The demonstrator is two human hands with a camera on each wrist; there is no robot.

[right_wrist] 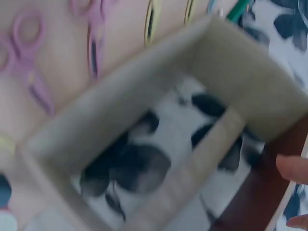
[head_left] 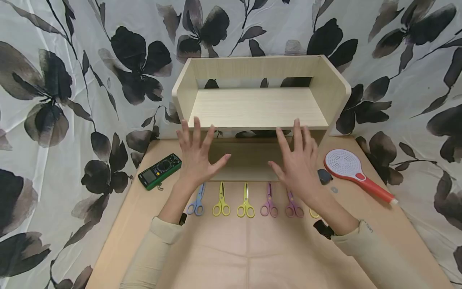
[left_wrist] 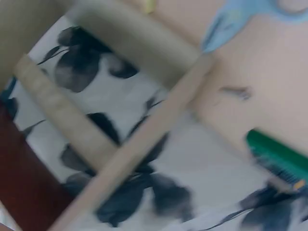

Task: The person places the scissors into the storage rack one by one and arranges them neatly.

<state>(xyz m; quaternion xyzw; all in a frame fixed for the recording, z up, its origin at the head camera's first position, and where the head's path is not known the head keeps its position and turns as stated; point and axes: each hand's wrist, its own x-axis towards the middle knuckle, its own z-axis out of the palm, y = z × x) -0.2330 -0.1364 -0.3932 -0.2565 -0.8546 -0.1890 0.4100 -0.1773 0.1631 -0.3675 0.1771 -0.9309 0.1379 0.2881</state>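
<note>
On the table [head_left: 122, 235], scissors [head_left: 246, 197] lie nearest in a row. Beyond them, left hand [head_left: 195, 160] and right hand [head_left: 298, 166] are spread; if they touch the shelf [head_left: 254, 107], I cannot tell. It stands at the far side, probably stiff and bulky, best held by both side panels [head_left: 333, 92].

A multimeter [head_left: 160, 171] and red brush [head_left: 360, 177] lie well apart.

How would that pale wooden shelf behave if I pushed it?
The shelf would probably stay stiff, given its flat, straight-edged boards. The gaps at its back, showing floral fabric, suggest less weight than a solid box. Pushed high, it might tip, since it stands upright on the table.
</note>
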